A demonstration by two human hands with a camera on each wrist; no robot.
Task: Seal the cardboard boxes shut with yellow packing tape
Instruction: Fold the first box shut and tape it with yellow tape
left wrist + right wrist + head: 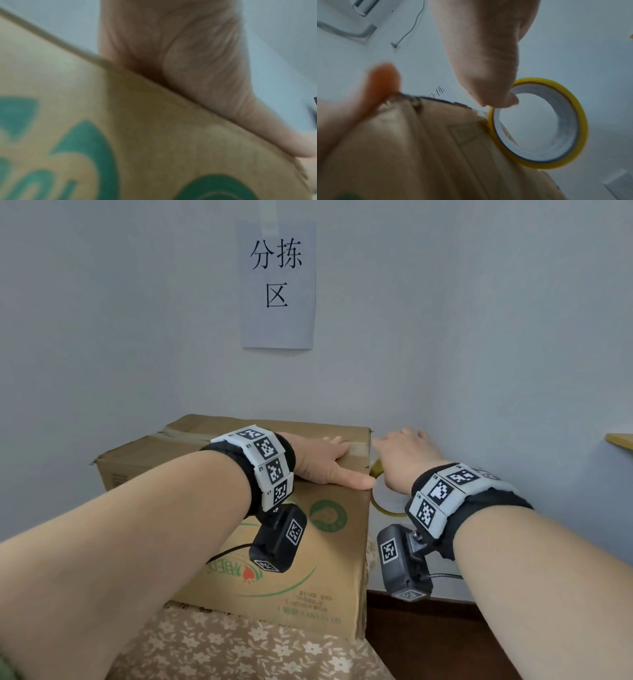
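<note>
A brown cardboard box (308,559) with green print stands on a flowered cloth, flaps closed, with a pale strip of tape along its top seam. My left hand (322,463) lies flat on the box top near the right edge, thumb stretched along the front top edge to the corner. The left wrist view shows that palm (188,60) pressed on the box (154,135). My right hand (404,460) is beside the box's right side, fingers (484,67) hooked into the core of a yellow tape roll (570,128). The roll (387,501) touches the side of the box (419,148).
The wall stands close behind the box, with a paper sign (277,285) on it. The flowered tablecloth (239,645) shows in front of the box. A white ledge (383,580) runs under the tape roll, and a yellow board edge (620,440) juts in at far right.
</note>
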